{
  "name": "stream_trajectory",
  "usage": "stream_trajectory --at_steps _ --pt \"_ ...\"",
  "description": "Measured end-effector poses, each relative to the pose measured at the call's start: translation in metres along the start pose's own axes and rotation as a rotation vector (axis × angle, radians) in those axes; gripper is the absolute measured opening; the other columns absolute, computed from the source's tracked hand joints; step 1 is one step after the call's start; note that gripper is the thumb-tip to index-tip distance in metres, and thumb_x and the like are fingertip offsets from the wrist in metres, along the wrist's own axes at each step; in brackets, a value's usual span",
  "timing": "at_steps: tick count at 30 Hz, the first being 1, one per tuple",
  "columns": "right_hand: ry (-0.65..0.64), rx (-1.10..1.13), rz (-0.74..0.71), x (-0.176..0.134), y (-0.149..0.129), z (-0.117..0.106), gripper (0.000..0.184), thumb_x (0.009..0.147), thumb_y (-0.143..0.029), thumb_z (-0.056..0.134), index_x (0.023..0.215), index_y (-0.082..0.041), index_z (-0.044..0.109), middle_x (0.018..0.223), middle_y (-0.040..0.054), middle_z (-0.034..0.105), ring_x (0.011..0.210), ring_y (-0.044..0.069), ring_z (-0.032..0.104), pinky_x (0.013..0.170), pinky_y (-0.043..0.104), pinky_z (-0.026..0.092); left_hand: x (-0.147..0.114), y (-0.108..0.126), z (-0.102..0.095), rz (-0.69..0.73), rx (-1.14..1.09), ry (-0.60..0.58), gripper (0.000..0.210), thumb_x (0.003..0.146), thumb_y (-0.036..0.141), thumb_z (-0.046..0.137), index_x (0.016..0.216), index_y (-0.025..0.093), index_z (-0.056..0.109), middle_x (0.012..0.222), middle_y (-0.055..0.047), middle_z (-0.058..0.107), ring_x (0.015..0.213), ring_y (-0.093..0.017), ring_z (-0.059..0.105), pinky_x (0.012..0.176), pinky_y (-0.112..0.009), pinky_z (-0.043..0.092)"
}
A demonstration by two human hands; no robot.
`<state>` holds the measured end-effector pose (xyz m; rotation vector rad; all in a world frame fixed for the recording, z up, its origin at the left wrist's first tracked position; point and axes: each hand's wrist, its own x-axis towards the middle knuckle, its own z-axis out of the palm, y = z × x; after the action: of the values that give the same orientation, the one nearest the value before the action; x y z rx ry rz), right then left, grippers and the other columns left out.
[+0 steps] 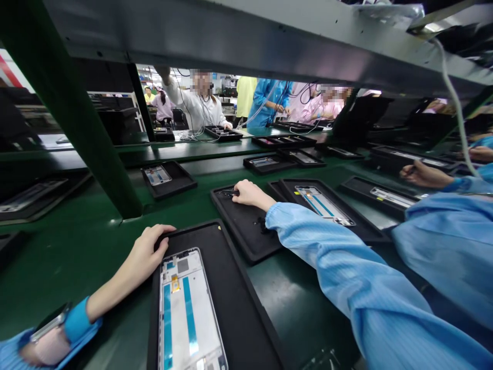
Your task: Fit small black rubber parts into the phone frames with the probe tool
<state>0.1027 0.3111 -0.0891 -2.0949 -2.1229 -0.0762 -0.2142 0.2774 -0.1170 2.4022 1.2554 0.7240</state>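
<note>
My left hand (148,252) grips the far left corner of a black tray (239,303), its thumb and forefinger lying along the rim. In this tray is a silver phone frame (188,313) with blue strips and a small orange flex piece; its near end runs out of view. My right hand (250,194) reaches over a second black tray (246,226) just beyond. Its fingers are pinched together at small dark parts (227,192) near that tray's far left corner; what exactly they hold is too small to make out. More small black pieces (262,224) lie by my right sleeve.
A green post (92,133) slants down on the left. A grey shelf beam (246,46) crosses overhead. Right of my arm sits another tray with a phone frame (325,205). A co-worker's hand (425,174) is at far right. Several trays and people are farther back.
</note>
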Motion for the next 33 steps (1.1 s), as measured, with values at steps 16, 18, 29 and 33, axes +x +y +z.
stream_trajectory --at_steps 16,18,29,33 --pt "0.238 0.423 -0.812 -0.060 -0.108 -0.028 0.005 0.076 -0.015 0.060 0.080 -0.012 0.060 0.079 0.0054 0.064 0.069 0.013 0.057 0.061 0.022 0.038 -0.015 0.053 -0.016 -0.121 -0.467 0.001 0.035 0.083 0.049 0.049 0.078 0.017 0.064 0.079 -0.003 0.064 0.077 -0.018 0.057 0.070 -0.026 0.044" --pt "0.279 0.419 -0.867 -0.067 -0.116 -0.021 0.005 0.081 -0.016 0.057 0.082 -0.011 0.059 0.080 0.0059 0.065 0.069 0.013 0.058 0.059 0.021 0.039 -0.016 0.054 -0.015 -0.148 -0.567 -0.037 0.033 0.082 0.048 0.053 0.084 0.016 0.065 0.081 -0.002 0.065 0.077 -0.017 0.058 0.069 -0.024 0.043" --pt "0.267 0.623 -0.891 -0.064 -0.103 0.019 0.018 0.086 -0.018 0.054 0.100 -0.014 0.064 0.099 0.0078 0.066 0.089 0.014 0.062 0.077 0.023 0.047 -0.019 0.017 0.003 -0.159 -0.626 -0.116 0.032 0.082 0.048 0.057 0.089 0.018 0.065 0.090 -0.005 0.066 0.086 -0.022 0.059 0.075 -0.027 0.046" --pt "0.136 0.829 -0.723 -0.054 -0.110 0.018 0.019 0.084 -0.025 0.058 0.097 -0.014 0.068 0.093 0.0048 0.068 0.087 0.013 0.062 0.079 0.019 0.045 -0.014 -0.004 0.006 -0.225 -0.542 -0.099 0.038 0.077 0.054 0.060 0.098 0.022 0.063 0.101 -0.003 0.066 0.096 -0.025 0.059 0.076 -0.025 0.047"
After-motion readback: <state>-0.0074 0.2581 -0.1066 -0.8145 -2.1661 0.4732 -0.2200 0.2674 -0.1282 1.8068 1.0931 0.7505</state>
